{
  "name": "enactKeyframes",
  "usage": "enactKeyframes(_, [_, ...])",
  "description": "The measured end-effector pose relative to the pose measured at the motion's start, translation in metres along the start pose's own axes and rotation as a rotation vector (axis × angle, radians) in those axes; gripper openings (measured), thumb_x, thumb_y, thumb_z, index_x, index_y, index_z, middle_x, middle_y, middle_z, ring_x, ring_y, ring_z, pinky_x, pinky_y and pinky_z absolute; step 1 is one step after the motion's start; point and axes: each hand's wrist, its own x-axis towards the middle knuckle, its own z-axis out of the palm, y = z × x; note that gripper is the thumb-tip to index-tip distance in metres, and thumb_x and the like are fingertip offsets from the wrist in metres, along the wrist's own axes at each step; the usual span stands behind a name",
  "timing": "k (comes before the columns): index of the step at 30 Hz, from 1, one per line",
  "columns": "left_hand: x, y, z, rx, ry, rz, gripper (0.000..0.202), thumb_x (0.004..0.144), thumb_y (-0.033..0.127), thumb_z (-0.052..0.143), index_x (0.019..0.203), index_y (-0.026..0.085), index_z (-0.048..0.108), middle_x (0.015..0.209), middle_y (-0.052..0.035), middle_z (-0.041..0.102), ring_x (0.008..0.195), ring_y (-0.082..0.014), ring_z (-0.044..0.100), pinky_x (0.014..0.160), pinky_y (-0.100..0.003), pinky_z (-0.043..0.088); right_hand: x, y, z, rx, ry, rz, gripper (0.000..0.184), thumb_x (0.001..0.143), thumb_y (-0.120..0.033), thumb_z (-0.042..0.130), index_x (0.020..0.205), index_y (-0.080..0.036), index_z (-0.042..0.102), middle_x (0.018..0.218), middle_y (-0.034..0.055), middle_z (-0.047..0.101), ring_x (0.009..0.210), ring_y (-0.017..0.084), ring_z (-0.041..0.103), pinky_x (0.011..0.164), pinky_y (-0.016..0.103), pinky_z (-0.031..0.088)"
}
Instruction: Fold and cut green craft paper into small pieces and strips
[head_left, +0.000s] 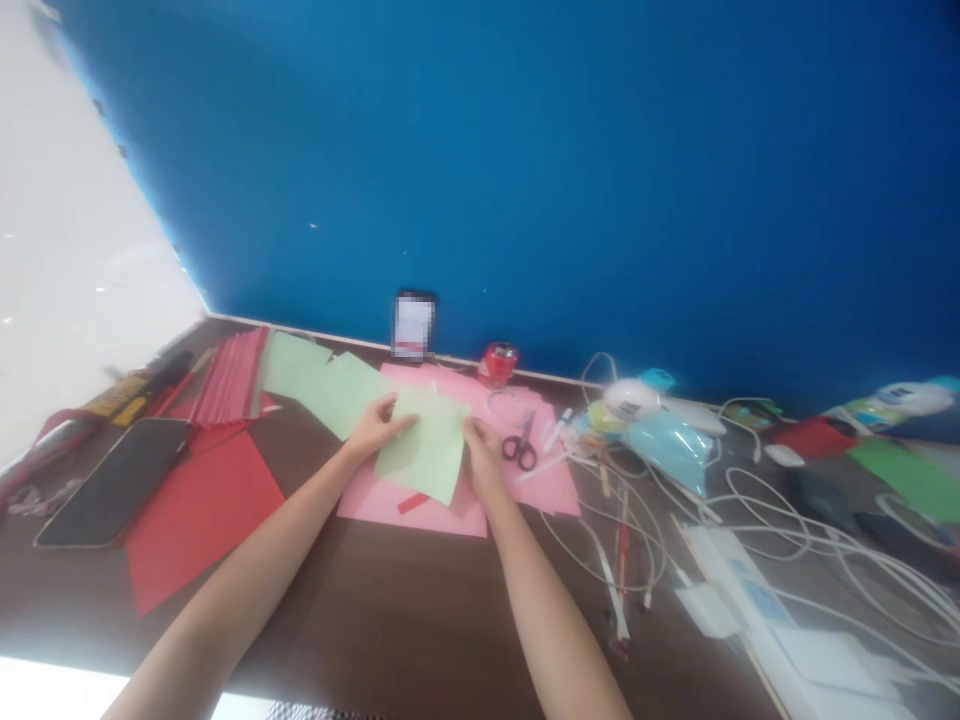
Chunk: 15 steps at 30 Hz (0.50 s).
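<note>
head view: my left hand is partly closed, thumb and fingers on the green sheet's upper left side; my right hand, curled likewise, has its right edge. gripping both sides probably keeps the sheet steady. it sits over the pink paper; i can't tell if they touch. scissors lie near my right hand, seemingly for easy reach.

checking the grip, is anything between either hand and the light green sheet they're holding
Nothing visible: the left hand and right hand hold the light green sheet directly, at opposite sides. The scissors lie on pink paper to the right of the right hand, out of the way.
</note>
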Motion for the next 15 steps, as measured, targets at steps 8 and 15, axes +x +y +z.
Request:
enactKeyframes(8, [-0.001, 0.001, -0.004, -0.047, -0.014, -0.085, 0.031, 0.063, 0.036, 0.067, 0.083, 0.012, 0.064, 0.074, -0.0050, 0.067, 0.064, -0.0191, 0.062, 0.059, -0.028, 0.047, 0.002, 0.001, 0.001, 0.044, 0.060, 0.013, 0.021, 0.061, -0.035, 0.068, 0.061, -0.015, 0.063, 0.058, -0.0029, 0.060, 0.056, 0.010, 0.050, 0.056, 0.022, 0.039])
enactKeyframes(15, [0.011, -0.008, -0.007, -0.378, 0.122, -0.079, 0.034, 0.068, 0.046, 0.055, 0.076, 0.013, 0.061, 0.070, -0.0042, 0.065, 0.071, -0.0205, 0.062, 0.069, -0.032, 0.048, 0.010, 0.002, -0.004, 0.398, 0.228, 0.124, 0.020, 0.055, -0.029, 0.074, 0.063, -0.016, 0.062, 0.054, -0.0041, 0.059, 0.049, 0.008, 0.055, 0.048, 0.019, 0.045])
